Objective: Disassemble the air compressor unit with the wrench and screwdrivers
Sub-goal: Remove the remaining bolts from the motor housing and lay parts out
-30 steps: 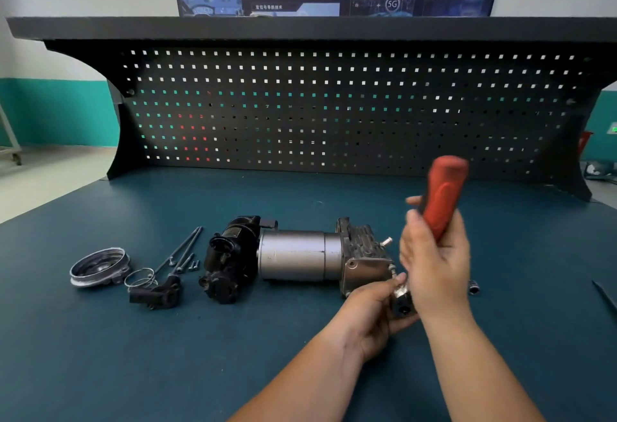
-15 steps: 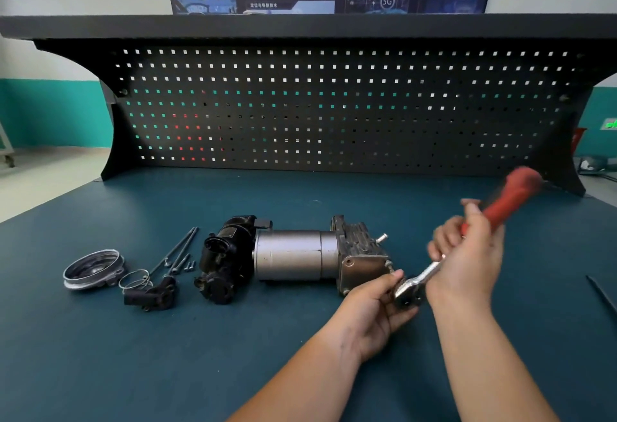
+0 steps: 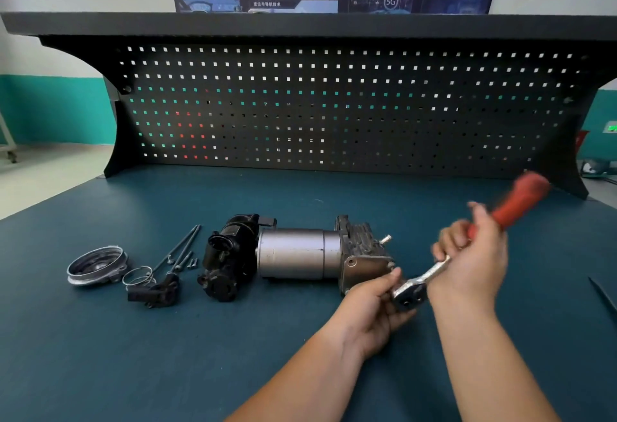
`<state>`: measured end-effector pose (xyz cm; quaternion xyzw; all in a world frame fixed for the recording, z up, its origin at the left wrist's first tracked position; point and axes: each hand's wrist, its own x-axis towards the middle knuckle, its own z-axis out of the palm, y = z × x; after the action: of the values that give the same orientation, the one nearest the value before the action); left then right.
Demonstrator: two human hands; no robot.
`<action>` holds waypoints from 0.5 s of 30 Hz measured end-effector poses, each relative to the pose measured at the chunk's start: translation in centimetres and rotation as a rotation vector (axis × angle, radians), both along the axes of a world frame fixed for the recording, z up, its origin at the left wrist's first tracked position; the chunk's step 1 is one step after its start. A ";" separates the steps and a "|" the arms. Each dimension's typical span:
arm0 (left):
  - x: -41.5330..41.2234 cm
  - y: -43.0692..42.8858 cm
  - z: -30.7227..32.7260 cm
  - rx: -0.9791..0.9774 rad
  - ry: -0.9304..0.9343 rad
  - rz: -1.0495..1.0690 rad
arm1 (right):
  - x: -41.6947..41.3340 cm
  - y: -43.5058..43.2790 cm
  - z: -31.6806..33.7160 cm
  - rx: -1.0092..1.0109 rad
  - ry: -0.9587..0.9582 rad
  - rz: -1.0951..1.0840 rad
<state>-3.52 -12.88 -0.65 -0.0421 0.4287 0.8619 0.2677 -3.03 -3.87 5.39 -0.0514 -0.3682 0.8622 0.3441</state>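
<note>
The air compressor unit (image 3: 297,253) lies on its side on the blue bench, silver cylinder in the middle, black motor end at the left, finned metal head at the right. A ratchet wrench (image 3: 430,276) with a red handle has its head at the compressor's right front corner. My left hand (image 3: 374,308) holds the wrench head against that corner with thumb and fingers. My right hand (image 3: 474,258) grips the red handle, which points up and to the right and is blurred.
Removed parts lie left of the compressor: a round metal cover (image 3: 96,264), a wire clamp ring (image 3: 138,276), a black fitting (image 3: 155,293), long bolts (image 3: 182,249) and small screws. A dark slim tool (image 3: 602,293) lies at the right edge. The black pegboard (image 3: 334,111) stands behind.
My right hand has swung the red wrench handle from nearly upright down toward the right. My left hand has stayed at the wrench head. The compressor has not moved.
</note>
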 end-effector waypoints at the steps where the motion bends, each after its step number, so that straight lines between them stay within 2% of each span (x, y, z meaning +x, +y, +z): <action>1: 0.0 0.1 0.0 -0.004 -0.002 -0.004 | -0.2 0.9 -0.1 -0.158 -0.069 0.012; 2: 0.1 0.1 0.0 -0.005 0.000 -0.008 | -0.4 1.6 -0.3 -0.283 -0.132 0.033; 4: 0.1 0.2 0.1 -0.004 -0.005 -0.009 | -0.8 2.4 -0.7 -0.403 -0.212 0.051; 6: 0.1 0.2 0.1 0.008 -0.012 0.001 | -0.9 2.5 -0.9 -0.396 -0.226 0.031; 8: 0.2 0.3 0.1 0.006 -0.005 0.005 | -0.9 2.0 -0.6 -0.300 -0.167 0.000; 11: 0.3 0.2 0.0 0.016 0.011 0.007 | -0.4 0.4 0.1 -0.002 -0.003 -0.007; 15: 0.3 0.1 0.0 0.069 0.073 -0.036 | 1.0 -2.6 -0.8 0.687 0.188 0.072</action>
<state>-3.19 -12.77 -0.70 0.0062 0.4090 0.8721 0.2685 -2.05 -6.45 4.62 0.1601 -0.6047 0.7007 0.3430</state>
